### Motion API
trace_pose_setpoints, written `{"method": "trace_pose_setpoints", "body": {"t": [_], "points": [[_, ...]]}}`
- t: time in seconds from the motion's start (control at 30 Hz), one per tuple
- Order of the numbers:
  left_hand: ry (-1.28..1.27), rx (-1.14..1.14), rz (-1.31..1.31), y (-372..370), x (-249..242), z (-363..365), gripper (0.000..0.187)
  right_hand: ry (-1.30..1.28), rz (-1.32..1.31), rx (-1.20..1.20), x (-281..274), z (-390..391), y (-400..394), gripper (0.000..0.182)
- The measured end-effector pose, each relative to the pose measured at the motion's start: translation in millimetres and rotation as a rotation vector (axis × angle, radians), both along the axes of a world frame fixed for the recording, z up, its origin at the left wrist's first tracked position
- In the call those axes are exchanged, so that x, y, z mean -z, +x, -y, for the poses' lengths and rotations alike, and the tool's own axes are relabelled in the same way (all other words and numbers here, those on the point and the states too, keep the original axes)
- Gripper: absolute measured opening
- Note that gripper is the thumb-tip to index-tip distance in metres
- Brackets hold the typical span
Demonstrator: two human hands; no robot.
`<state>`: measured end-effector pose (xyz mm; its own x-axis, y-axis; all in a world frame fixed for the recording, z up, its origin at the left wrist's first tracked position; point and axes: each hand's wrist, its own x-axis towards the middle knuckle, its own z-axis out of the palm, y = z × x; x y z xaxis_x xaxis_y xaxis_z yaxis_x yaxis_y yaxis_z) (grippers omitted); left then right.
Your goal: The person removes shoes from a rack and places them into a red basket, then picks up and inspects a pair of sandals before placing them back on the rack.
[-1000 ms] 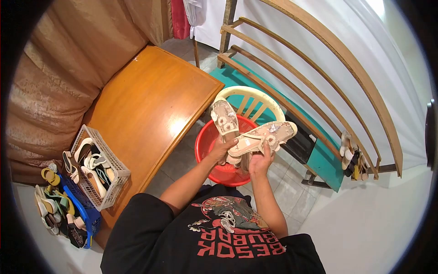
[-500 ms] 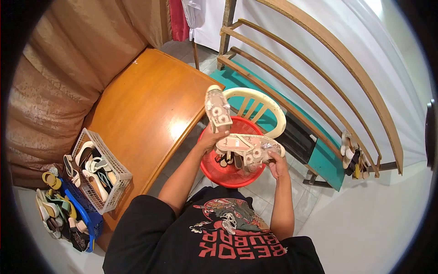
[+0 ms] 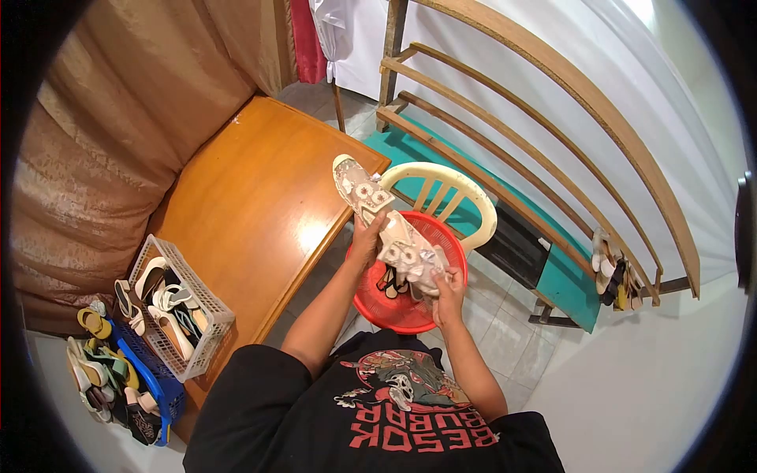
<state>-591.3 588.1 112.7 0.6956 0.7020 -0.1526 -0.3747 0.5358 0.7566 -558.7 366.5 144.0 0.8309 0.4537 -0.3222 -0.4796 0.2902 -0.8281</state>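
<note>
My left hand [image 3: 367, 236] is closed around the heel end of a cream sandal [image 3: 352, 183] with round flower-like ornaments, whose toe points up and left over the table corner. A matching sandal [image 3: 404, 240] slants between my two hands, its near end gripped by my right hand [image 3: 449, 296]. Clear, shiny plastic shows around the ornaments of this second sandal. Both sandals are held above a red plastic basket [image 3: 384, 319], in which a pair of dark-strapped sandals [image 3: 389, 281] lies.
A cream plastic chair [image 3: 482, 217] stands behind the basket. To the left is a wooden table [image 3: 252, 181] bearing a white crate [image 3: 213, 335] of shoes, beside a blue basket [image 3: 172, 398] of footwear. A wooden rack [image 3: 505, 130] with shoes [image 3: 611, 272] at its end stands right.
My right hand has moved left and down, turning the second sandal from nearly level to a steep slant. The sandal in my left hand has tilted further left.
</note>
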Motion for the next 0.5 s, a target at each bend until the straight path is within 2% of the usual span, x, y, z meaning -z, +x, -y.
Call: {"method": "trace_pose_setpoints", "body": {"t": [0.07,0.17,0.23,0.3,0.37,0.43,0.5], "points": [[0.018,0.017,0.007,-1,9,-8,0.063,-0.096,0.004,-0.209,-1,2,-3,0.043],[0.090,0.029,0.022,2,24,-11,0.061,-0.153,0.055,-0.210,-10,-9,-12,0.040],[-0.003,0.048,0.055,-2,5,3,0.062,-0.136,0.087,-0.146,-5,-20,-20,0.036],[-0.018,0.169,0.062,-5,12,16,0.061,-0.143,0.317,0.041,2,-33,-20,0.033],[-0.268,0.319,0.254,2,19,37,0.063,-0.163,0.277,0.042,-13,-42,-15,0.031],[-0.220,0.263,0.238,4,14,43,0.066,-0.179,0.240,0.055,-20,-48,-7,0.030],[-0.389,0.329,0.372,1,2,43,0.076,-0.134,0.315,0.084,-20,-50,2,0.027]]}}
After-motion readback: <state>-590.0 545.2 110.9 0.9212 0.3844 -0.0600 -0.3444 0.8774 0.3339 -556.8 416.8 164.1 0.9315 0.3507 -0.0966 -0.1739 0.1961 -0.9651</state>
